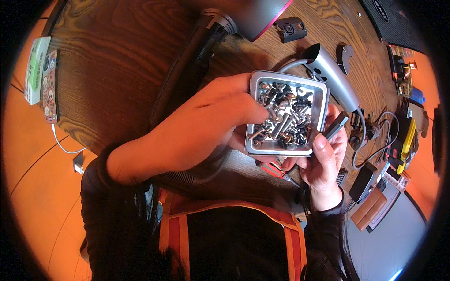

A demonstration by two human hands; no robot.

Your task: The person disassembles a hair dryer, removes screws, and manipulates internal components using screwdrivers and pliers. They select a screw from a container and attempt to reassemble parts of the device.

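Silver metal makes up the shallow, near-square tin (320, 112) at the centre of the frame, loaded with loose screws (287, 114) that point every which way, so no common long axis can be read in them. The tin itself is slightly tilted in the frame.

Its left wall is met by the left hand (220, 110), which comes from the lower left; one digit reaches over the rim, its tip among the screws at the left of the heap, while other fingers go out of sight behind the tin. Whether that hand grips the wall or pinches a screw, I cannot tell. Of the two, it is the nearer to the screws.

From the lower right, the right hand (326, 157) clasps the tin at its lower right corner, thumb by the rim. It also holds a dark rod (335, 127) with a faceted, pale end, its long axis slanting toward the upper right, just beside the tin's right wall.

A grey tube (333, 77) with a cable lies on the wooden table (108, 61) beyond, to the upper right; a dryer-like body (251, 14) fills the upper centre.
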